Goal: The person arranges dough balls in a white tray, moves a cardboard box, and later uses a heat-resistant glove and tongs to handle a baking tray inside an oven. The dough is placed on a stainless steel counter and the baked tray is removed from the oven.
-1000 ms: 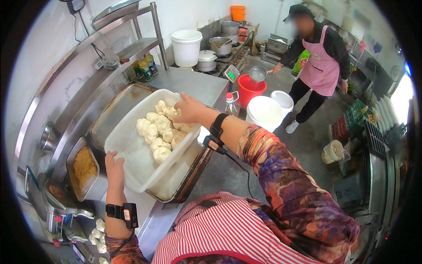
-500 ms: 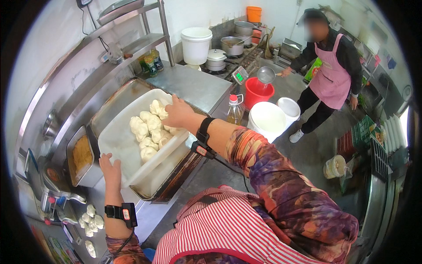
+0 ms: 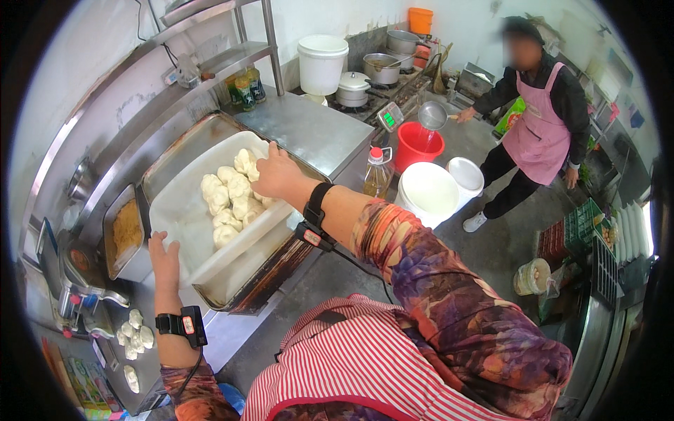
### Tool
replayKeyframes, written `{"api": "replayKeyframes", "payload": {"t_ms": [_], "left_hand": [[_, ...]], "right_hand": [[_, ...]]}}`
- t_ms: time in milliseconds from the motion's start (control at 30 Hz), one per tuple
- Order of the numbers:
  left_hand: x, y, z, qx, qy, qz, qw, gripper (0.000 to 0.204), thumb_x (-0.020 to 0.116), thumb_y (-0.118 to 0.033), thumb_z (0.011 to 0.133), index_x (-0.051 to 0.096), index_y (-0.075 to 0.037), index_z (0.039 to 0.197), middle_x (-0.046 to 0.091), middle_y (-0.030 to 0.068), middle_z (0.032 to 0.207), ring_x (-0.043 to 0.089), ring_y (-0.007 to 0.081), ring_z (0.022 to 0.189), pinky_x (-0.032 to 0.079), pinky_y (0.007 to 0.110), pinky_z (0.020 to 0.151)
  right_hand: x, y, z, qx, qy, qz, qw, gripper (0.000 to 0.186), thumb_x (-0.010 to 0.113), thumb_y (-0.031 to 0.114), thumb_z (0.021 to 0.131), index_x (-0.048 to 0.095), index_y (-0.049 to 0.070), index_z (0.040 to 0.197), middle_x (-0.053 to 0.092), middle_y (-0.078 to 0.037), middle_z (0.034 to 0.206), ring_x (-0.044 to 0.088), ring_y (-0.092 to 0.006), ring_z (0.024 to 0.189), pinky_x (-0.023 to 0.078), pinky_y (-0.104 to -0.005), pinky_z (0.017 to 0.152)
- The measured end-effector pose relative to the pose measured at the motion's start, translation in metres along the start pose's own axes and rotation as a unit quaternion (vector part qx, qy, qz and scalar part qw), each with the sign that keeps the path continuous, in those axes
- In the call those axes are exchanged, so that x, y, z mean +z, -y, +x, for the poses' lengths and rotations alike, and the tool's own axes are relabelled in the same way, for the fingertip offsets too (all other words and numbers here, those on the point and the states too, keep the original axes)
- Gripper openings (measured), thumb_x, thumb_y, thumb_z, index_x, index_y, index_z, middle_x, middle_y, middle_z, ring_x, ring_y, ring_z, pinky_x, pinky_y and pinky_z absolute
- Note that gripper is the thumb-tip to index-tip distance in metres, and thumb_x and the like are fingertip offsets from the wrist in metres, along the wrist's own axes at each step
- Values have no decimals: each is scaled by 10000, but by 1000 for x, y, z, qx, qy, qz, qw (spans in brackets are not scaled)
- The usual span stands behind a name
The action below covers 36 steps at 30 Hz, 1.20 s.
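A translucent white plastic bin [image 3: 184, 210] sits tilted over a large dark-edged baking tray [image 3: 281, 265]. Pale, lumpy dough pieces [image 3: 239, 186] are clustered in the bin toward its right side. My right hand [image 3: 281, 174] grips the bin's right rim, fingers curled over it beside the dough. At the near left corner, my left hand [image 3: 164, 258] holds the bin's outer wall with the thumb apart from the fingers. Parts of the fingers of both hands are hidden against the bin.
Left of the bin stands a metal pan [image 3: 126, 235] of yellowish crumbs; small dough pieces [image 3: 135, 335] lie on the counter nearby. A metal shelf [image 3: 232, 59] runs behind. At right, a co-worker [image 3: 537, 116] holds a ladle [image 3: 432, 116] over a red bucket [image 3: 419, 146].
The whole view has shifted slightly. Both hands stay on the bin, which has barely moved over the tray. The co-worker's ladle stays above the red bucket.
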<state>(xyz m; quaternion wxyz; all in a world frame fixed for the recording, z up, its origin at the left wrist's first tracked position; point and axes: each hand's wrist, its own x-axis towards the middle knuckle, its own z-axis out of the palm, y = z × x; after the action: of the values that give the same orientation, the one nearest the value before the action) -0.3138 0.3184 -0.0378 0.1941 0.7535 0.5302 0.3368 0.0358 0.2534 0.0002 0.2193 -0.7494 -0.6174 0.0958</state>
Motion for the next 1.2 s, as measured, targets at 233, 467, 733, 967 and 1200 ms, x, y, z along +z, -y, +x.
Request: {"api": "replayKeyframes", "payload": {"t_ms": [233, 467, 733, 967, 1200], "left_hand": [[0, -7, -3, -19, -5, -15, 1000, 408, 574, -173, 822, 507, -9, 1189, 367, 253, 1419, 249, 387, 1369, 198, 425, 1120], [-1, -9, -3, -33, 0, -20, 999, 405, 573, -176, 820, 510, -15, 1187, 365, 238, 1427, 241, 370, 1378, 196, 417, 1122], [-2, -11, -4, -32, -1, -18, 999, 403, 575, -176, 817, 510, -21, 1184, 366, 234, 1426, 248, 367, 1373, 200, 417, 1121], [-1, -12, -4, -33, -4, -16, 999, 407, 575, -179, 819, 509, -21, 1189, 370, 236, 1421, 262, 366, 1365, 203, 415, 1120], [-1, -8, -4, -27, -11, -15, 999, 401, 572, -177, 821, 515, -14, 1183, 378, 236, 1412, 268, 369, 1361, 209, 411, 1118]], "right_hand": [[0, 2, 1, 7, 14, -20, 1000, 525, 614, 350, 779, 598, 4, 1173, 175, -348, 1471, 315, -464, 1310, 339, -434, 1061], [-1, 4, 1, 20, 27, -34, 999, 528, 610, 349, 787, 589, 10, 1191, 165, -330, 1483, 309, -446, 1325, 355, -424, 1053], [0, 4, 2, 20, 18, -34, 999, 507, 605, 338, 784, 604, 8, 1168, 174, -330, 1480, 327, -442, 1312, 363, -423, 1047], [-3, 5, -1, 20, 20, -35, 999, 508, 601, 330, 784, 601, 7, 1176, 179, -327, 1480, 332, -434, 1312, 362, -424, 1048], [-2, 5, 0, 21, 23, -39, 999, 516, 594, 329, 792, 589, 13, 1201, 176, -321, 1484, 332, -428, 1314, 354, -418, 1055]]}}
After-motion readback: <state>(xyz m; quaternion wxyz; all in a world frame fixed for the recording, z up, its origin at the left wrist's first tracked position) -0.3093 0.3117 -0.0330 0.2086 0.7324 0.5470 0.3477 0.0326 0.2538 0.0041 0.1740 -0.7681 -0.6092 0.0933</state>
